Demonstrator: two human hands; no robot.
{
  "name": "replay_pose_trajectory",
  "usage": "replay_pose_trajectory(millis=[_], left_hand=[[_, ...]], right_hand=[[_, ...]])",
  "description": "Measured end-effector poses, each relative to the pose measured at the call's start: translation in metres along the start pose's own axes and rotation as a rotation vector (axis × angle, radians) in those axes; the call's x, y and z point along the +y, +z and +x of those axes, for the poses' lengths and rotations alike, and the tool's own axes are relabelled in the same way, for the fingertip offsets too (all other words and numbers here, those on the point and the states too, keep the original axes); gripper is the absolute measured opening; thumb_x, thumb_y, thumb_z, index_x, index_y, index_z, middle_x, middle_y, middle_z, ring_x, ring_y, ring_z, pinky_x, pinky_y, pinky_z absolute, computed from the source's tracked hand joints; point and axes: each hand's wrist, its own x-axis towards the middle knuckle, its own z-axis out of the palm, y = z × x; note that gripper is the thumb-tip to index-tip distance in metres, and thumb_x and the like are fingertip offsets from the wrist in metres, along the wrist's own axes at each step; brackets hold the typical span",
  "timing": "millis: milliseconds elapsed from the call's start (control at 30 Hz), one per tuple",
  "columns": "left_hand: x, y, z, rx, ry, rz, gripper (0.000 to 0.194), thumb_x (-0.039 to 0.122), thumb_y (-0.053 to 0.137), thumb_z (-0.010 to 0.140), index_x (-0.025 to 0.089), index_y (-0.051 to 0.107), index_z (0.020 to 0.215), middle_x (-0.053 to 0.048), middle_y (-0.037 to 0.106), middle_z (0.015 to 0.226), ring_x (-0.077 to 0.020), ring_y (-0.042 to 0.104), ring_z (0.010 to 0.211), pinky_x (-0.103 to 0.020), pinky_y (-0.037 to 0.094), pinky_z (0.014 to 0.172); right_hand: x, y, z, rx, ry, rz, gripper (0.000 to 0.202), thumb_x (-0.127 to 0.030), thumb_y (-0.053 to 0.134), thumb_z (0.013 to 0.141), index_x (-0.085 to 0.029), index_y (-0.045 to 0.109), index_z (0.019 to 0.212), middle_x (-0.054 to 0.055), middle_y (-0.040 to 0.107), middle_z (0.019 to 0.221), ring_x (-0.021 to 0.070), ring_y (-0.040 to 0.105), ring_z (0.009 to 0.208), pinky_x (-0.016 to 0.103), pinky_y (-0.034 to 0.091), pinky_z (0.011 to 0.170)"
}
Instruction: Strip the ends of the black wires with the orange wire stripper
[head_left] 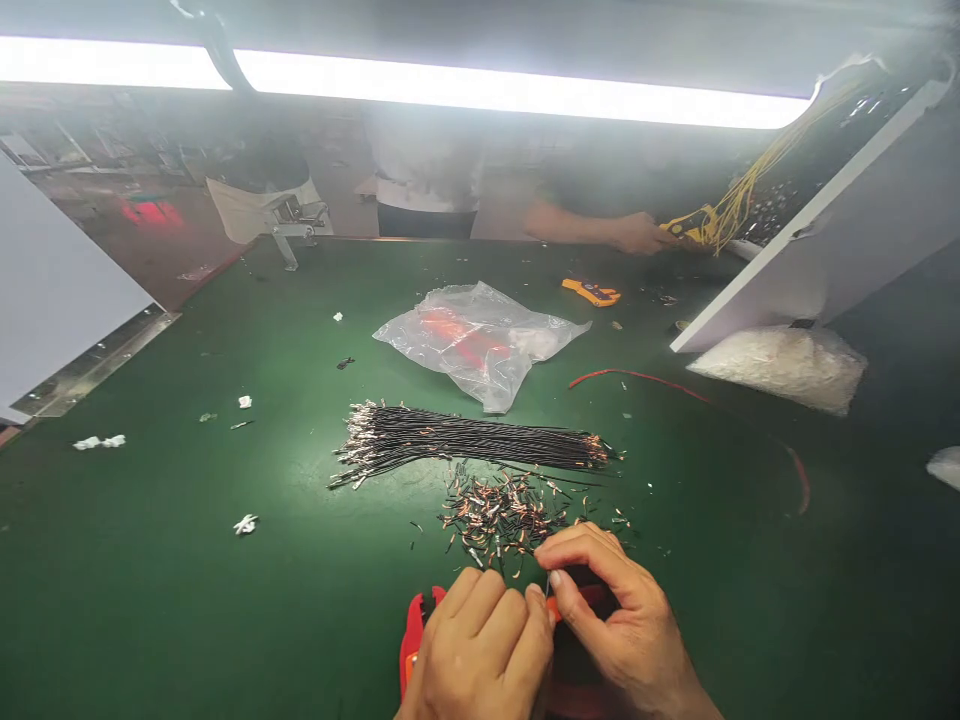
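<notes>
Near the bottom edge my left hand (484, 640) is closed with its fingers curled, its fingertips close to my right hand's. My right hand (626, 610) pinches a thin dark wire (548, 582) between thumb and forefinger, and the wire runs down beside the left fingertips. Both hands partly cover a red and orange hand tool (414, 630), whose jaws show left of my left hand. Just beyond the fingers lies a heap of short black and copper wire scraps (499, 515). Behind it, a bundle of black wires (480, 438) has metal terminals at its left ends and bare copper at its right.
A clear plastic bag (487, 340) with red contents lies behind the bundle. Farther back are an orange tool (592, 292) and a co-worker's hand (637, 233) by yellow wires. A red wire (675, 385) curves right toward a white bag (784, 365). White panels flank the green table (187, 600).
</notes>
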Motion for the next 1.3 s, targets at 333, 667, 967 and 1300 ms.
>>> replay_pose_trajectory(millis=[333, 667, 967, 1300], left_hand=[[0.001, -0.001, 0.002, 0.014, 0.034, 0.081, 0.022, 0.001, 0.047, 0.092, 0.009, 0.066, 0.085, 0.0, 0.062, 0.058, -0.0139, 0.051, 0.049, -0.03, 0.037, 0.049], [-0.001, 0.001, -0.003, -0.07, 0.023, 0.099, 0.02, 0.002, 0.049, 0.091, 0.011, 0.066, 0.087, 0.0, 0.062, 0.061, -0.0142, 0.052, 0.051, -0.031, 0.038, 0.049], [0.008, -0.007, 0.0, -0.012, 0.003, 0.138, 0.016, 0.004, 0.063, 0.084, 0.017, 0.061, 0.076, 0.004, 0.058, 0.055, -0.0129, 0.047, 0.048, -0.031, 0.031, 0.049], [0.0, -0.007, -0.003, 0.032, -0.188, -0.029, 0.018, 0.004, 0.058, 0.087, 0.02, 0.058, 0.08, 0.002, 0.056, 0.059, -0.0166, 0.04, 0.057, -0.034, 0.029, 0.057]], right_hand=[[0.004, 0.003, -0.006, -0.078, 0.142, -0.065, 0.017, -0.016, 0.054, 0.086, -0.024, 0.065, 0.078, -0.002, 0.068, 0.07, 0.0186, 0.063, 0.073, 0.029, 0.051, 0.065], [0.012, 0.01, -0.013, -0.139, 0.274, -0.058, 0.015, -0.022, 0.051, 0.086, -0.025, 0.063, 0.078, 0.001, 0.065, 0.074, 0.0253, 0.057, 0.081, 0.041, 0.043, 0.077], [0.017, 0.009, -0.01, -0.137, 0.338, 0.009, 0.015, -0.031, 0.053, 0.094, -0.029, 0.066, 0.088, -0.001, 0.07, 0.074, 0.0277, 0.059, 0.088, 0.044, 0.047, 0.081], [0.014, 0.006, -0.01, -0.077, 0.208, 0.04, 0.014, -0.024, 0.056, 0.099, -0.031, 0.068, 0.098, -0.003, 0.07, 0.075, 0.0212, 0.061, 0.082, 0.035, 0.047, 0.076]])
